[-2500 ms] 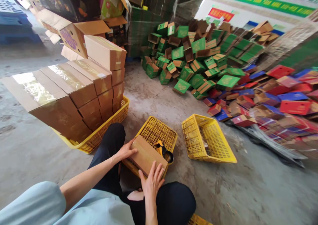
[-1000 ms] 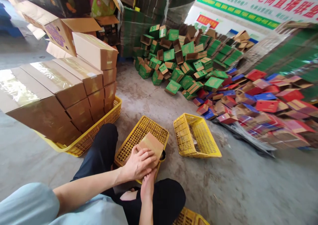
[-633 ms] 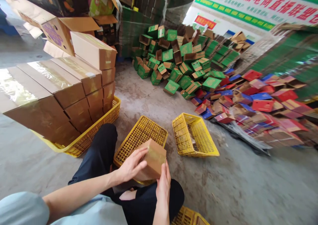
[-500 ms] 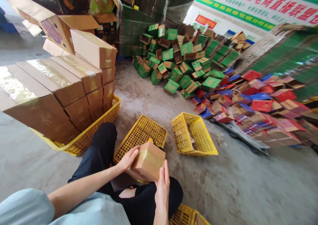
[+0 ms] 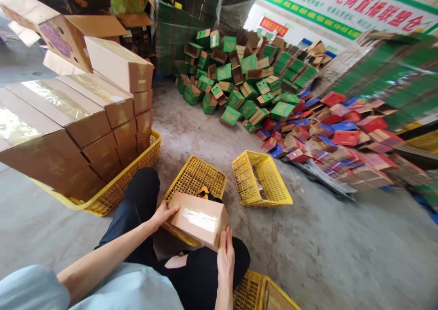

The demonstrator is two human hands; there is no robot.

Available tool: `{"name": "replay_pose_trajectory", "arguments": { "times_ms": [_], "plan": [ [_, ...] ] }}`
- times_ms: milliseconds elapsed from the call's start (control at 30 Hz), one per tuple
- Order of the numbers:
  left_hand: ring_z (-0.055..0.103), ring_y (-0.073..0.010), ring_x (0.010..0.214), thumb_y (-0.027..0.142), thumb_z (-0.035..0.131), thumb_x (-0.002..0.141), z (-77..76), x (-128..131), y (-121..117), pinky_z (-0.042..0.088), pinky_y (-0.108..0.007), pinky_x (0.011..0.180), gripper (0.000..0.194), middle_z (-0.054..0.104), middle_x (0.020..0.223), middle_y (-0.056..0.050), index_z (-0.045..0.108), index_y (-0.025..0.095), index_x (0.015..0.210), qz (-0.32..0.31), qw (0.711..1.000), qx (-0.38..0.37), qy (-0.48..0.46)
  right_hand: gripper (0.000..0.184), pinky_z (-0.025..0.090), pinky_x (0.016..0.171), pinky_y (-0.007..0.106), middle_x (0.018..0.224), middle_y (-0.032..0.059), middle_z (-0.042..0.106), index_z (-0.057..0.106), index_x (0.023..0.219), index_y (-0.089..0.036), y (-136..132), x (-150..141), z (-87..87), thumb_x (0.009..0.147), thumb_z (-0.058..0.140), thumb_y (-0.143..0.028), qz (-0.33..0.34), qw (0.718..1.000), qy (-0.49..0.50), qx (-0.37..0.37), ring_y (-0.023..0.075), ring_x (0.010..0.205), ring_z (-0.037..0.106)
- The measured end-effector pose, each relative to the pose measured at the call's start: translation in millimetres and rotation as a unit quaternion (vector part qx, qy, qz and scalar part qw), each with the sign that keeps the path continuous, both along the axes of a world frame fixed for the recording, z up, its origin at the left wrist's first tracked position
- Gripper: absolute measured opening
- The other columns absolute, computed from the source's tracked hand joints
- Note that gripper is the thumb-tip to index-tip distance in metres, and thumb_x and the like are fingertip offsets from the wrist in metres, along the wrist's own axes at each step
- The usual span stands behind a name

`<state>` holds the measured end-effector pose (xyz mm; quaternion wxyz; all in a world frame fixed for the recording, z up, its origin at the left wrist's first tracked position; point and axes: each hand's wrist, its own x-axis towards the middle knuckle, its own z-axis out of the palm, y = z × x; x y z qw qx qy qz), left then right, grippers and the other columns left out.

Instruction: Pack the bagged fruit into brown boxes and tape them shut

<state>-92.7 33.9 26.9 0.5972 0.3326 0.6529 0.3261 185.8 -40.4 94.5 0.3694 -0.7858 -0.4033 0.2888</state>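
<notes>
A brown cardboard box with clear tape along its top is held in front of me, over my lap. My left hand grips its left end, thumb on the top face. At the right end, my right hand presses its fingers against the side. Just beyond the box is an upside-down yellow plastic crate, partly covered by it. An orange and black tool, perhaps a tape dispenser, lies on that crate, half hidden behind the box.
Taped cardboard boxes stand stacked in a yellow crate on my left. Another yellow crate sits ahead on the right, and one by my right knee. Piles of green cartons and red-blue cartons lie beyond.
The box has turned and tipped, so its long taped top now faces me. My left hand has shifted slightly left and down on it. The view has swung a little right.
</notes>
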Motion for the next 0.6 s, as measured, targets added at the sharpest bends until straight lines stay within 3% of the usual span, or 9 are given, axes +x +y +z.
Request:
{"name": "replay_pose_trajectory", "arguments": {
  "times_ms": [167,233,367,467,600],
  "plan": [
    [0.069,-0.0319,0.115,0.055,0.077,0.078,14.8,-20.9,14.6,0.051,-0.037,0.098,0.072,0.071,0.125,-0.015,0.05,0.018,0.133,-0.006,0.993,0.052,0.103,0.1,0.052,0.106,0.041,0.14,0.0168,0.067,0.061,0.144,-0.01,7.7,-19.2,-22.4,0.09,0.029,-0.088,0.051,0.979,0.193,-0.051,0.0325,0.132,0.062],
    [0.069,-0.0309,0.114,0.054,0.076,0.08,15.8,-25.1,16.2,0.051,-0.035,0.095,0.069,0.071,0.124,-0.014,0.05,0.018,0.132,-0.018,0.989,0.062,0.131,0.101,0.055,0.102,0.041,0.138,0.0176,0.068,0.058,0.147,-0.009,11.9,-25.3,-35.8,0.088,0.034,-0.088,0.043,0.972,0.225,-0.049,0.0327,0.129,0.064],
    [0.068,-0.0292,0.114,0.047,0.074,0.082,6.5,-26.6,12.6,0.05,-0.033,0.093,0.058,0.071,0.123,-0.012,0.053,0.019,0.128,-0.041,0.981,0.06,0.18,0.106,0.058,0.096,0.039,0.142,0.021,0.064,0.056,0.148,-0.007,18.4,-26.0,-61.5,0.079,0.053,-0.087,-0.011,0.982,0.18,-0.057,0.0342,0.126,0.066],
    [0.067,-0.0286,0.115,0.046,0.074,0.081,-3.0,-23.6,12.3,0.05,-0.034,0.097,0.054,0.07,0.123,-0.011,0.057,0.019,0.125,-0.042,0.981,0.075,0.175,0.108,0.059,0.091,0.036,0.134,0.0202,0.07,0.062,0.142,-0.006,21.6,-21.2,-73.3,0.077,0.047,-0.09,-0.025,0.991,0.119,-0.051,0.0331,0.119,0.07],
    [0.064,-0.0336,0.121,0.049,0.079,0.074,-8.8,-17.4,20.5,0.048,-0.041,0.107,0.068,0.069,0.124,-0.015,0.063,0.012,0.129,-0.017,0.988,0.096,0.119,0.113,0.057,0.095,0.037,0.13,0.0232,0.071,0.061,0.142,-0.002,27.9,-19.2,-77.8,0.079,0.036,-0.093,-0.02,0.998,0.049,-0.042,0.0353,0.12,0.069]
  ]
}}
